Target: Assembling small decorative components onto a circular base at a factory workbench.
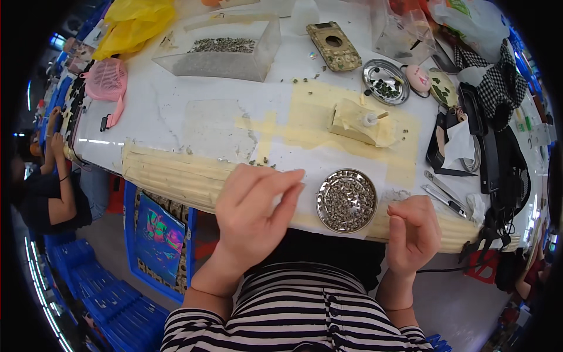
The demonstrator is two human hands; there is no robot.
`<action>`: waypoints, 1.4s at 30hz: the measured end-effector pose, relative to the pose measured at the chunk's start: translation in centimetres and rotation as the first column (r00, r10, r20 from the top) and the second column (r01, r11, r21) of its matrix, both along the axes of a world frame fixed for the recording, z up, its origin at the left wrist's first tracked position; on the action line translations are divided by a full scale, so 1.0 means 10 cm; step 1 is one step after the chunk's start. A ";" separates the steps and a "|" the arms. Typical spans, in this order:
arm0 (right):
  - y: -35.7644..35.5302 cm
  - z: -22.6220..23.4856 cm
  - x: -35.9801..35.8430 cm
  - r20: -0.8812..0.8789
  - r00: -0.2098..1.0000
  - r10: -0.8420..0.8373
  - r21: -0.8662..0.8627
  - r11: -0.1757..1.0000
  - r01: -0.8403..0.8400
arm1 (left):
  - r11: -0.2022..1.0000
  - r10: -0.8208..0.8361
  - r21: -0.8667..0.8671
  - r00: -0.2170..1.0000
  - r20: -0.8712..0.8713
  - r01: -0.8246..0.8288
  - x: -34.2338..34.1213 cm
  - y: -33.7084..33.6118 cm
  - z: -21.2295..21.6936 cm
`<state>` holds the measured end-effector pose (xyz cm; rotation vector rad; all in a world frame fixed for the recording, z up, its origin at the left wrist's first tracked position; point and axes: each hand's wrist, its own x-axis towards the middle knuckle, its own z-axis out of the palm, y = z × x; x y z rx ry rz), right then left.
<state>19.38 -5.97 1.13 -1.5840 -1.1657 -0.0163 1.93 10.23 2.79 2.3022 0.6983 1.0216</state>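
My left hand [252,205] is raised over the padded front edge of the table, thumb and forefinger nearly together in a pinch. Anything between those fingertips is too small to make out. A round metal dish [321,216] stands between my two hands, filled with many small grey metallic pieces [347,199]. To its right, my right hand [417,232] has its fingers curled against the thumb; whatever they hold, if anything, cannot be seen. Beyond the dish sits a tape-covered block [350,120] bearing a small white nozzle-tipped bottle [370,119].
A clear bin [214,61] of small parts stands at the back left, near a pink handheld fan [107,82]. Behind the block are a camouflage-patterned case [334,47] and a metal dish of dark pieces [386,82]. A cutter knife [444,199] and tweezers [448,188] lie right.
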 end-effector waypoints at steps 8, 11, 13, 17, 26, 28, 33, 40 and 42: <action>0.05 -0.01 -0.02 0.036 0.999 0.000 -0.022 1.000 0.001 | 0.964 0.199 -0.169 0.979 -0.049 -0.205 -0.30 0.27 -0.07; 0.04 -0.02 0.00 0.042 0.999 -0.001 -0.031 1.000 0.002 | 0.978 0.144 -0.135 0.985 -0.095 -0.156 -0.32 0.35 -0.06; 0.04 0.00 -0.01 0.042 0.999 -0.001 -0.045 0.999 0.003 | 0.995 0.072 -0.055 0.985 -0.155 -0.081 -0.32 0.41 -0.05; 0.05 0.01 -0.03 0.063 0.998 0.010 -0.047 0.999 -0.007 | 0.998 0.067 0.010 0.980 -0.187 -0.066 -0.31 0.45 -0.06; 0.16 0.25 -0.16 -0.057 0.987 0.150 -0.072 0.985 -0.154 | 1.000 0.001 0.009 0.993 0.115 -0.002 -0.19 0.20 -0.02; 0.32 0.34 -0.19 -0.088 0.960 0.267 -0.110 0.955 -0.275 | 0.987 -0.156 -0.007 0.975 0.161 0.159 -0.13 0.06 0.02; 0.45 0.39 -0.20 -0.267 0.907 0.326 -0.093 0.928 -0.361 | 0.966 -0.242 -0.033 0.947 0.213 0.255 0.03 -0.08 0.09; 0.44 0.33 -0.16 -0.423 0.848 0.319 -0.058 0.924 -0.377 | 0.943 -0.302 -0.055 0.913 0.274 0.328 0.13 -0.06 0.04; 0.44 0.31 -0.14 -0.419 0.845 0.332 -0.040 0.923 -0.382 | 0.932 -0.298 -0.111 0.905 0.303 0.345 0.15 -0.07 0.01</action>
